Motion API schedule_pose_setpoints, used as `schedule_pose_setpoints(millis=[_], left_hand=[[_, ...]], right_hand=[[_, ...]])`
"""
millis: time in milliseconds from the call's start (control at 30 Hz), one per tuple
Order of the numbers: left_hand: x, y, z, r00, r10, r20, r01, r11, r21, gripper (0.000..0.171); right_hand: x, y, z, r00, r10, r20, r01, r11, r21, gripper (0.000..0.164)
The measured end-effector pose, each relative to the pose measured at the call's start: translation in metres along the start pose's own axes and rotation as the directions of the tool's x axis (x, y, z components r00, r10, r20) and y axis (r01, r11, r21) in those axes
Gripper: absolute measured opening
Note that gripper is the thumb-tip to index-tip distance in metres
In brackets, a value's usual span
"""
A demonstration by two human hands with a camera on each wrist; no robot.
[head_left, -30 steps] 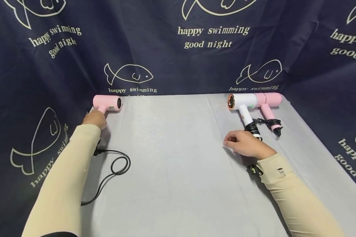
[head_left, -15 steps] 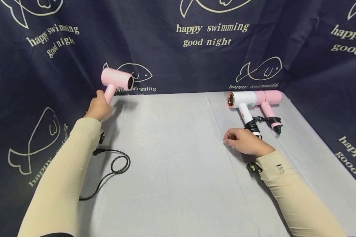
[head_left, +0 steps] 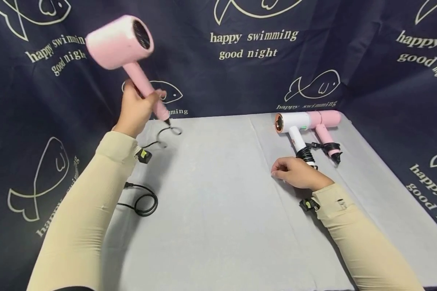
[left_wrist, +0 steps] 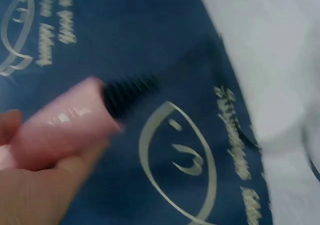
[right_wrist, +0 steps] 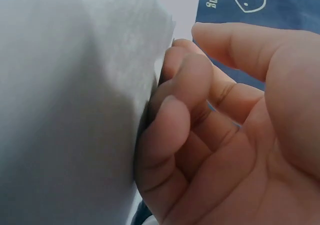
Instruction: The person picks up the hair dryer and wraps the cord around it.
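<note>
A pink hair dryer [head_left: 113,44] is up in the air at the left, its dark round end turned toward the right. My left hand [head_left: 136,107] grips it by the handle [left_wrist: 65,125], with fingers and thumb wrapped round. From the handle's foot a black cord [head_left: 169,129] hangs down toward the table. My right hand [head_left: 295,173] rests on the table at the right, fingers loosely curled; the right wrist view shows nothing in its palm. Just behind that hand lies a white hair dryer [head_left: 296,123], its cord wound round its handle.
A second pink hair dryer [head_left: 329,118] lies against the white one at the back right, also with its cord wrapped. A loop of black cord [head_left: 145,206] lies on the grey table [head_left: 211,202] at the left. Dark blue curtains [head_left: 211,89] with fish prints hang round the table.
My left hand has lifted the pink hair dryer off the back left of the table, raising it and bringing it closer. Its cord has been drawn up with it. The right hand stays put.
</note>
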State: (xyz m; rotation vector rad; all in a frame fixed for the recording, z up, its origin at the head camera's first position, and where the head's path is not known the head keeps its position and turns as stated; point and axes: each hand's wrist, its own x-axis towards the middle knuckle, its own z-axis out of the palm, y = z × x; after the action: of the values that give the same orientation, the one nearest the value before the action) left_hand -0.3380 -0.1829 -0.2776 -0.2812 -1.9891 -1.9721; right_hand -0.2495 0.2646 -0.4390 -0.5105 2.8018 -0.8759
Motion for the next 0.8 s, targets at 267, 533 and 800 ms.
schedule_pose_setpoints(millis=[267,533,800], left_hand=[[-0.037,0.063,0.037,0.975,0.161,-0.15,-0.214,0.853,-0.475,0.064],[-0.076,0.078,0.06,0.928,0.294,-0.228,-0.371,0.758,-0.536,0.046],[-0.101,0.077,0.078,0.918,0.316,-0.24,-0.397,0.733,-0.552,0.04]], right_hand=[[-0.004,0.0,0.0,1.0,0.0,-0.005,0.001,1.0,0.025,0.005],[-0.002,-0.004,0.004,1.0,0.023,-0.002,-0.023,0.999,0.042,0.006],[-0.003,-0.006,0.0,0.999,0.033,-0.014,-0.033,0.999,0.032,0.012]])
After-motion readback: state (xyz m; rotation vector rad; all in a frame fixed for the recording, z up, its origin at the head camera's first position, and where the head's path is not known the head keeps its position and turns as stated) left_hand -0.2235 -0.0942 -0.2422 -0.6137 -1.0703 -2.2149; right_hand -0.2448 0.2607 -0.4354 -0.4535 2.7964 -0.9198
